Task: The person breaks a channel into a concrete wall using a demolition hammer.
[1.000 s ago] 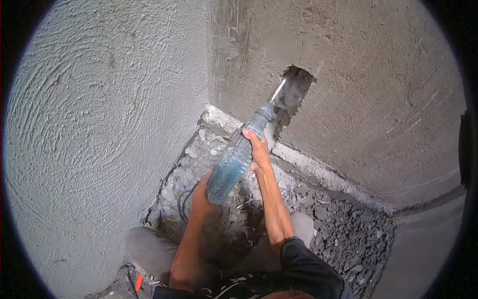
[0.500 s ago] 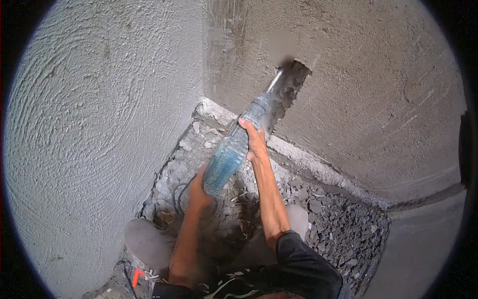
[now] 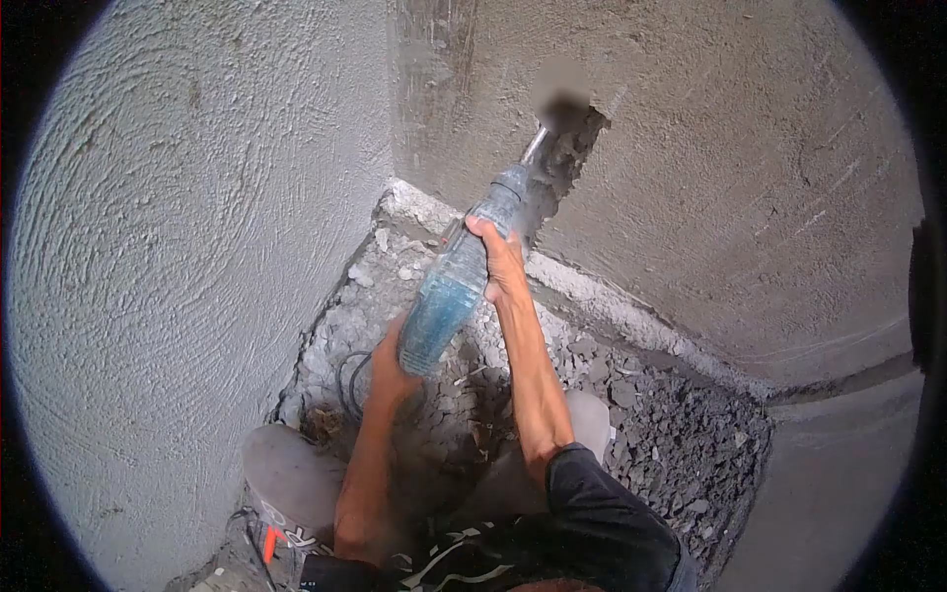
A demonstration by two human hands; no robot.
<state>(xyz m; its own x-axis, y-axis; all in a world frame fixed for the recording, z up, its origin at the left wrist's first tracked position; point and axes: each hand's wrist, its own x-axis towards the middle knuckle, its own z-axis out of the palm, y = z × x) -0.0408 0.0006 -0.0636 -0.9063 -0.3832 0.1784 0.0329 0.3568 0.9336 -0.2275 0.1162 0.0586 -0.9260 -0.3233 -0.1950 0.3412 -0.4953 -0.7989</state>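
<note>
A dusty blue demolition hammer (image 3: pixel 441 311) slants up and away, its steel chisel bit (image 3: pixel 536 145) aimed at a rough, broken-out slot (image 3: pixel 564 173) in the brown plastered wall. A blurred patch hides the bit's tip and the slot's upper end. My left hand (image 3: pixel 395 367) is closed round the tool's rear end, with the fingers partly hidden behind the body. Further forward, my right hand (image 3: pixel 501 259) grips the housing from its right side, thumb on top.
A grey textured wall (image 3: pixel 197 247) rises on the left and meets the brown wall (image 3: pixel 730 197) at a corner. Rubble (image 3: pixel 681 454) covers the floor around my knees. A black cable (image 3: pixel 347 385) loops beside the tool. Something orange (image 3: pixel 269 545) lies at lower left.
The hammer and both hands appear slightly higher and further left in view; the walls have also shifted left, so the view itself moved. Both hands keep their grip.
</note>
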